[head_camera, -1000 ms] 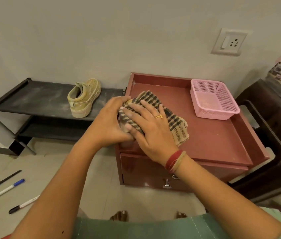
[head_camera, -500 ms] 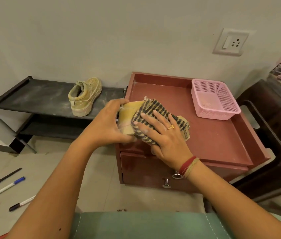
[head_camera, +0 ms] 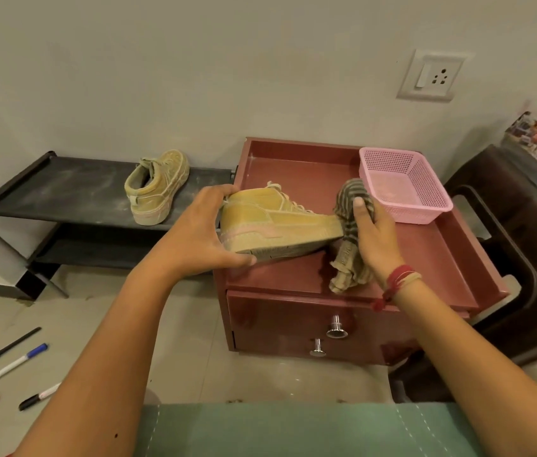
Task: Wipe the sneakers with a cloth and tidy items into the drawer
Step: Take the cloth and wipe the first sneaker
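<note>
Tan sneaker (head_camera: pixel 277 222) hangs tilted above the red-brown surface (head_camera: pixel 425 258), toe pointing right. The left hand (head_camera: pixel 194 239) has its grip closed round the heel, thumb under the sole and fingers over the collar. The right hand (head_camera: pixel 375 235) comes in from the right with the wrist bent, its grip bunched on a checked cloth (head_camera: pixel 349 199) pressed to the toe; the cloth's tail hangs below. Print on the cloth is too small to read. A second sneaker (head_camera: pixel 155 189) sits on the black shelf (head_camera: pixel 62 192), and the drawer (head_camera: pixel 293 311) is under the surface.
</note>
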{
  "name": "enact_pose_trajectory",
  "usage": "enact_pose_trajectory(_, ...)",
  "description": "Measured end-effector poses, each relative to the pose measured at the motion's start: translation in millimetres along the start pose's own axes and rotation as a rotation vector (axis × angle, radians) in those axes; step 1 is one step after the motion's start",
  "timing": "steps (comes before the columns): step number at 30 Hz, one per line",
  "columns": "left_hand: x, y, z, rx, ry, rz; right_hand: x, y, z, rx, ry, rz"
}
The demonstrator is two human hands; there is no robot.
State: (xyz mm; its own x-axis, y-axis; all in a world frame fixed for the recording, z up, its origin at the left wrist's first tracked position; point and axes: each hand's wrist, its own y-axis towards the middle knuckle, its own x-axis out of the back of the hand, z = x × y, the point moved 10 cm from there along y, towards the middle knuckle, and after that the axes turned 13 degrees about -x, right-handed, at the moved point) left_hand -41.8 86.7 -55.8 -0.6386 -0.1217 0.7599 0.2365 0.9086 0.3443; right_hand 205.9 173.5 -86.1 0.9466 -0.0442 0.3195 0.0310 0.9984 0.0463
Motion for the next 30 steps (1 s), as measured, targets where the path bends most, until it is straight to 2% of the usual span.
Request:
enact_pose_trajectory(2,0,1,-2,-0.016,0.011,-0.001,-12,-17,36,0.109,0.068,0.014)
enact_pose_trajectory(4,0,2,-7,-0.038,0.010,-0.010,-45,-38,65,0.229,0.029,0.146)
enact_pose_trajectory(6,1,4,-14,-0.083,0.002,-0.030,-82,-62,78,0.395,-0.207,0.226)
enact_pose_trajectory(8,2,2,-19,-0.117,-0.010,-0.046,-105,-79,79,0.561,-0.495,0.214)
enact_pose_trajectory(10,3,-1,-20,-0.135,-0.016,-0.054,-111,-81,76,0.602,-0.579,0.232)
enact_pose_trajectory(12,3,-3,-20,-0.140,-0.004,-0.044,-105,-75,67,0.566,-0.571,0.250)
enact_pose_trajectory(16,3,-6,-12,-0.098,0.034,0.005,-92,-64,45,0.498,-0.624,0.174)
enact_pose_trajectory(22,2,-4,-14,-0.066,0.045,0.036,-53,-27,4,0.220,-0.503,0.124)
enact_pose_trajectory(24,0,-3,-13,-0.062,0.068,0.065,-44,-16,-10,0.102,-0.400,0.115)
enact_pose_trajectory(28,-12,-5,-17,-0.042,0.195,0.136,-36,-3,-42,-0.239,-0.025,0.110)
enact_pose_trajectory(30,-19,-3,-20,-0.014,0.305,0.129,-39,-4,-48,-0.278,0.006,0.055)
